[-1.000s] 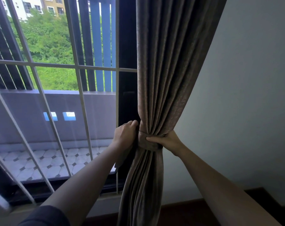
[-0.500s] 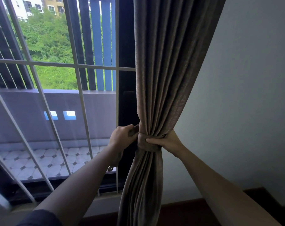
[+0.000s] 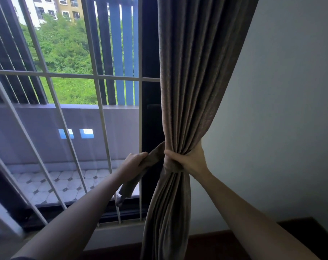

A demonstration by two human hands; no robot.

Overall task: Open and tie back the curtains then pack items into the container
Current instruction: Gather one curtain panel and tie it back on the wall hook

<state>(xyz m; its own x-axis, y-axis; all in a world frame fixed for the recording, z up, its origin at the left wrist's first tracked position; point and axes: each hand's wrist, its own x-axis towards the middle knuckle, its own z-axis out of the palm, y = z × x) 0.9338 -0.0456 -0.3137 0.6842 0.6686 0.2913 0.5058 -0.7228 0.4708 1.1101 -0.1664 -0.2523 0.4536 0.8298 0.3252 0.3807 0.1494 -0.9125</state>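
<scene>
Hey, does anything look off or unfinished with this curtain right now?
The tie-back band isn't fastened: its loose end trails from the left hand toward the window sill, while the right hand pinches the gathered curtain. Nothing looks damaged.

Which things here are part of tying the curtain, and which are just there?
Part of the job:
curtain
tieback strap
left hand, pulling the strap
right hand, grip on the gathered curtain

Just there:
window grille
balcony floor tiles
wall
</scene>
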